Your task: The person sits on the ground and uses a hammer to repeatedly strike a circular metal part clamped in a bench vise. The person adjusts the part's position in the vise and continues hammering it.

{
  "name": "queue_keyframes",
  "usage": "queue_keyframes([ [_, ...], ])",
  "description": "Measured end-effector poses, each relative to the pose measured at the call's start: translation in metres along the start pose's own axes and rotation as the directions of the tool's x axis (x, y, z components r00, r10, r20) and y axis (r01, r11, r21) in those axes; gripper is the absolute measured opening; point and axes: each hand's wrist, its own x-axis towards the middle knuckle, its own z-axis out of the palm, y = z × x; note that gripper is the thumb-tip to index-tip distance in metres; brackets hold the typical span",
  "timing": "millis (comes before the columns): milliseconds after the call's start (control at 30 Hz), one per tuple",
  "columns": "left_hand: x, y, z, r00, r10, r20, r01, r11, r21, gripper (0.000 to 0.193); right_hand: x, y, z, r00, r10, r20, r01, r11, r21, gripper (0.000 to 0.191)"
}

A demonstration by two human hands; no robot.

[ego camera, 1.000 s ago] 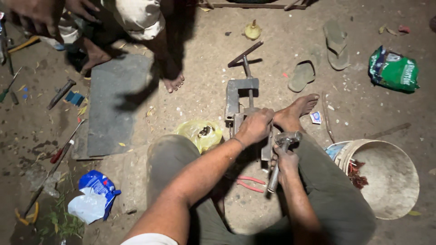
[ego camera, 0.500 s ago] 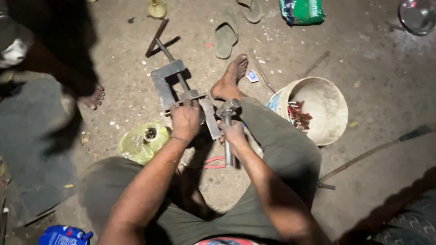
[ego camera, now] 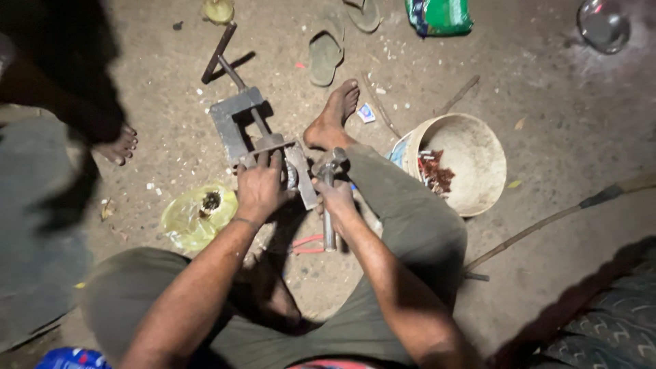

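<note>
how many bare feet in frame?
3. The person's right foot beside the vise; their left foot tucked under the legs, partly hidden; another person's foot at left. More may be hidden.

The bench vise (ego camera: pixel 249 133) is dull grey steel, its screw handle rusty brown. The hammer (ego camera: pixel 329 198) has a silvery-grey head and shaft. Red-handled pliers (ego camera: pixel 307 244) lie on the grey-brown, pale-speckled dirt floor (ego camera: pixel 547 89). The trousers (ego camera: pixel 403 225) are plain olive green. The bucket (ego camera: pixel 471 160) is cream, holding reddish-brown pieces. A crumpled plastic bag (ego camera: pixel 195 219) is translucent yellow-green. The sandals (ego camera: pixel 326 58) are muted olive. Near the floor's far edge lies a green packet (ego camera: pixel 439 15) with a white band. At the near left corner sits a blue packet (ego camera: pixel 68 359).
</note>
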Motion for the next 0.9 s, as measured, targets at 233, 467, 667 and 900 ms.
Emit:
queue_keyframes([
  [233,-0.006,0.002,0.004,0.999,-0.007,-0.050,0.001,0.995,-0.103,0.108,-0.001,-0.008,0.000,0.998,0.061,-0.031,-0.061,0.998,0.007,0.024],
  [467,0.004,-0.007,0.007,0.985,-0.056,-0.162,0.028,0.985,-0.169,0.099,0.004,-0.002,0.003,0.999,0.033,-0.023,-0.034,0.999,-0.032,0.025],
  [667,0.004,-0.005,0.001,0.964,-0.044,-0.263,-0.014,0.977,-0.214,0.102,0.005,0.004,-0.002,1.000,-0.005,0.011,0.005,1.000,-0.006,0.024],
  [900,0.008,-0.030,-0.003,0.984,0.078,-0.159,-0.122,0.949,-0.290,0.105,0.019,0.020,-0.008,0.998,-0.062,-0.010,0.063,0.998,0.015,0.020],
])
